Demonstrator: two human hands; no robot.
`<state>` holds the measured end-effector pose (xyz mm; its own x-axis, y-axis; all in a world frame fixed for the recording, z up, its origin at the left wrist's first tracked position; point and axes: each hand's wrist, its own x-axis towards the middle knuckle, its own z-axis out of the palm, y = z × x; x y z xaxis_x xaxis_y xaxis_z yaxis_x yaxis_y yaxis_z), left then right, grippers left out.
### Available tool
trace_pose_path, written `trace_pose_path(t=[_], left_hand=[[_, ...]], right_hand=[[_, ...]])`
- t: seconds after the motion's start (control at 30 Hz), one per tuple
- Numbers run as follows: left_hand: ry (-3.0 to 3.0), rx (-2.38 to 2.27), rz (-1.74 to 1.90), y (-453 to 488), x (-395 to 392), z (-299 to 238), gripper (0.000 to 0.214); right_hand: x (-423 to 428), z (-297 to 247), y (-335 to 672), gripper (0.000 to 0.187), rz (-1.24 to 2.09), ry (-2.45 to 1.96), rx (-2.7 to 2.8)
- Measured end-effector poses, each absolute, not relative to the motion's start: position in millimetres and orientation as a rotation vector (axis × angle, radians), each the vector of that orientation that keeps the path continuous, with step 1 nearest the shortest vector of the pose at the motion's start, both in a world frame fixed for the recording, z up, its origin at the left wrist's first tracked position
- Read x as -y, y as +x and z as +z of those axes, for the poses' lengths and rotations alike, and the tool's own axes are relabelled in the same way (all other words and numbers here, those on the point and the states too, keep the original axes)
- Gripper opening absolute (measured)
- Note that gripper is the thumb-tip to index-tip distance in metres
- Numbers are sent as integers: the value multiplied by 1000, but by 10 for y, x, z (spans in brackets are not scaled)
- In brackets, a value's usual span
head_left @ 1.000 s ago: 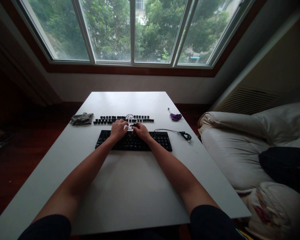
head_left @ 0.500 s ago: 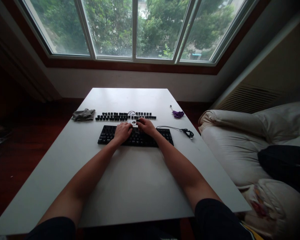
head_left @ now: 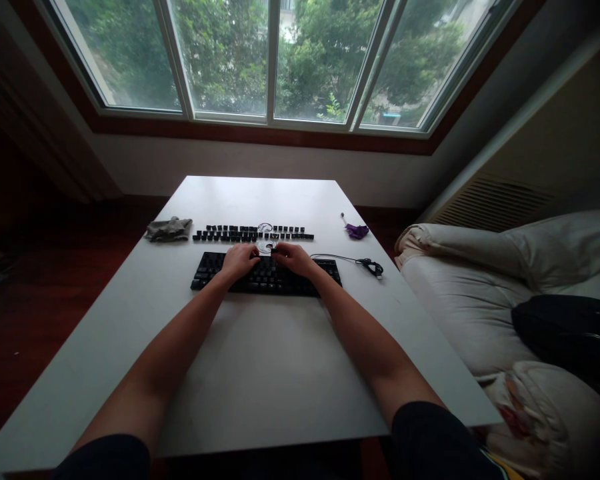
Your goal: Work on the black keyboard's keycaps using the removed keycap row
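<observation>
A black keyboard (head_left: 285, 283) lies on the white table (head_left: 260, 373), with both hands over its far edge. My left hand (head_left: 240, 261) rests on its left-middle part, thumb and fingers drawn together; a small dark thing, perhaps a keycap, shows at the fingertips. My right hand (head_left: 294, 259) is closed in a pinch on a small dark tool with thin wire prongs pointing away, which looks like a keycap puller (head_left: 275, 249). Beyond the hands stand rows of loose black keycaps (head_left: 230, 233). A clear, ring-shaped item (head_left: 266, 247) lies between the rows and the keyboard.
A grey cloth (head_left: 169, 229) lies at the left table edge. On the right are a purple cloth (head_left: 357, 231), a small brush-like stick (head_left: 343, 218) and the keyboard's bundled cable (head_left: 371, 268). A pale sofa (head_left: 445, 287) stands to the right, below the window.
The keyboard has shifted slightly left. My left hand has moved left, away from my right hand. My right hand has lowered a little, with the dark tool still in its fingers.
</observation>
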<state>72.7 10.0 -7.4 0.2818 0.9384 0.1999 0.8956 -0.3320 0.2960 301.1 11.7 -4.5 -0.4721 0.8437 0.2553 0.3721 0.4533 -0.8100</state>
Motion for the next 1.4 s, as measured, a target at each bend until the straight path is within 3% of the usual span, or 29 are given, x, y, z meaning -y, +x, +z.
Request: trace_pose_path(t=[0.3,0.43,0.77,0.93,1.07,1.4], left_hand=[[2343,-1784,456,604,-185,-79,16],[2365,-1806,455,603,-175,-83,16],[2356,-1827,433,605,-157,-60,16],[2338,-1760,570,658,-119,-19,18],[2246,-1372,764,746,-99,39,29],[2178,-1125,764,836,-108,-54,32]], right_hand=[[67,11,2897,12,581,-992,2177],[120,-63,2845,17,475,-1056,2117],[-26,-98,2874,31,871,-1066,1568],[-54,-124,2895,33,860,-1052,1552],[-50,-170,2870,31,803,-1023,1561],[-26,-150,2876,27,785,-1003,1589]])
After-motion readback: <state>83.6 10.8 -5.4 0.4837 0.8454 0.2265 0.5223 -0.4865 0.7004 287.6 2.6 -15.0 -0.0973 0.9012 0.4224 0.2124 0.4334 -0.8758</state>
